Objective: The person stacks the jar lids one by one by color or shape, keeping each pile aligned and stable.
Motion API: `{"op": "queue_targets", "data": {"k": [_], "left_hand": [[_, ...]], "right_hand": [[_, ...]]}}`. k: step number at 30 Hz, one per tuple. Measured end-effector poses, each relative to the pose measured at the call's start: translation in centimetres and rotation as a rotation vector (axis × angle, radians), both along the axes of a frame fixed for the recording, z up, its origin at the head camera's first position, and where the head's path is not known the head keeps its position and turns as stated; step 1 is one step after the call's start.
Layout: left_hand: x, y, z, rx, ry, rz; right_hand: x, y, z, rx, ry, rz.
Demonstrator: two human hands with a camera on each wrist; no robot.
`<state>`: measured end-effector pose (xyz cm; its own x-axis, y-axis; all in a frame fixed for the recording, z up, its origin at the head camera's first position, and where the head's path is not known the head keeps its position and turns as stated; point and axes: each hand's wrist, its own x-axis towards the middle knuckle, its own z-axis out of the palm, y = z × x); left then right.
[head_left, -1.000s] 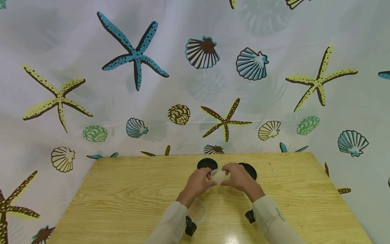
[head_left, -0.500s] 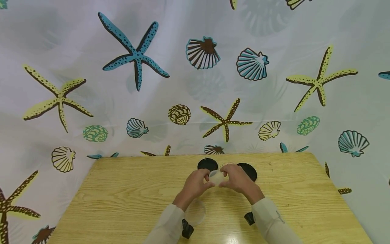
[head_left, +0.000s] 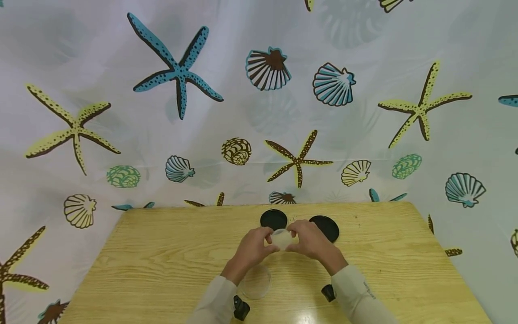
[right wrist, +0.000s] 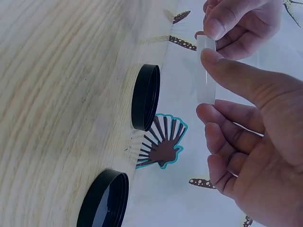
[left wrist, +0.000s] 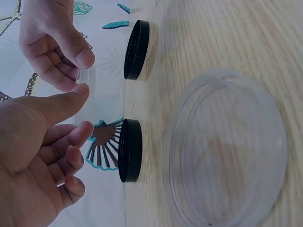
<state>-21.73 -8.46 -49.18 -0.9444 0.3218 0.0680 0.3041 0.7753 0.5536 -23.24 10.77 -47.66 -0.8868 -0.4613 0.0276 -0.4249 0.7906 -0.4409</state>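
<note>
Between both hands, raised above the table, is a small translucent white round lid (head_left: 281, 240), seen nearly edge-on in the right wrist view. My left hand (head_left: 252, 247) pinches its left side between thumb and fingers. On the opposite side, my right hand (head_left: 309, 240) pinches its edge, thumb pressed on the near face (right wrist: 206, 78). A larger clear round shallow dish or lid (left wrist: 227, 151) lies on the table below the left forearm. Beyond the hands are two black round lids, one to the left (head_left: 274, 219) and one to the right (head_left: 325, 228), lying with their rims up.
The wooden table (head_left: 170, 252) ends at a hanging cloth (head_left: 226, 112) printed with starfish and shells. Black wrist devices, left (head_left: 241, 308) and right (head_left: 328, 293), show beside the pale sleeves.
Both hands and the translucent lid have shifted slightly left and toward the body. The grip stays the same, and the head view has turned a little.
</note>
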Motion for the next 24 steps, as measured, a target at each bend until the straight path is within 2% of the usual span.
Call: {"op": "queue_targets", "data": {"k": [9, 14, 24], "left_hand": [[0.3, -0.7, -0.1, -0.026, 0.002, 0.006], [0.7, -0.9, -0.2, -0.025, 0.009, 0.004], [1.8, -1.6, -0.1, 0.008, -0.025, 0.023]], "right_hand": [[0.3, -0.6, 0.0, -0.014, 0.011, 0.034], [0.7, -0.8, 0.2, -0.016, -0.001, 0.042], [1.3, -1.3, -0.1, -0.002, -0.011, 0.065]]}}
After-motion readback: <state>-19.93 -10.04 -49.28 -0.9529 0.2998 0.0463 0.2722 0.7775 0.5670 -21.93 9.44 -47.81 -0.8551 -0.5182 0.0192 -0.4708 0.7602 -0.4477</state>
